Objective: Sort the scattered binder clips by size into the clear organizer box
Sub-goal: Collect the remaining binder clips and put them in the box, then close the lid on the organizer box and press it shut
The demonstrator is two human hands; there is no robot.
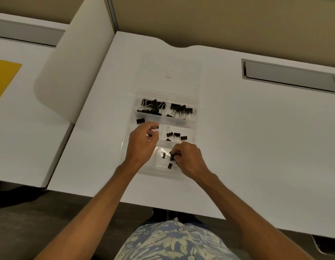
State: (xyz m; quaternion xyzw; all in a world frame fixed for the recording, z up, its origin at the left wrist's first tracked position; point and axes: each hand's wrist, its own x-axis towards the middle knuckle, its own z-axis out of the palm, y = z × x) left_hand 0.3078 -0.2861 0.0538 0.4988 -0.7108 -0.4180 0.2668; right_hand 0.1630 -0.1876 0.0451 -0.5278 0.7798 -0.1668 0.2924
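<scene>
Black binder clip (172, 158) pinched in right hand (191, 160) grip | left hand (142, 143) grip curled, hold unclear

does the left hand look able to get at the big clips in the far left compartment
Probably yes: the left hand sits over the next compartment nearer, the box is uncovered, and nothing lies over the big clips.
</scene>
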